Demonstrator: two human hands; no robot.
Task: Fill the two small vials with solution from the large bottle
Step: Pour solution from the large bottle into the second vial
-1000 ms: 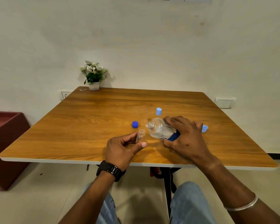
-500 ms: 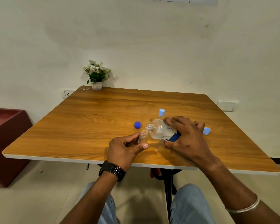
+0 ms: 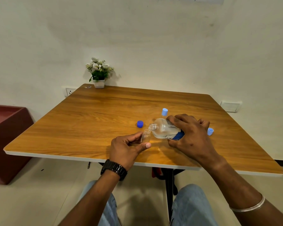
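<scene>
My right hand (image 3: 190,134) grips the large clear bottle (image 3: 163,128) with a blue label, tilted nearly flat, its open neck pointing left. The neck sits just above the mouth of a small clear vial (image 3: 146,136), which my left hand (image 3: 127,148) pinches upright between thumb and fingers on the wooden table (image 3: 91,121). A second vial with a light blue cap (image 3: 164,111) stands just behind the bottle, mostly hidden by it. A dark blue cap (image 3: 140,124) lies left of the bottle's neck and a light blue cap (image 3: 210,131) lies right of my right hand.
A small white pot of flowers (image 3: 99,73) stands at the table's far left corner by the wall. A dark red cabinet (image 3: 6,137) is beside the table on the left. My knees are under the near edge.
The bottle has tipped further down and its neck has closed in on the vial's mouth. My left hand keeps the vial in the same spot.
</scene>
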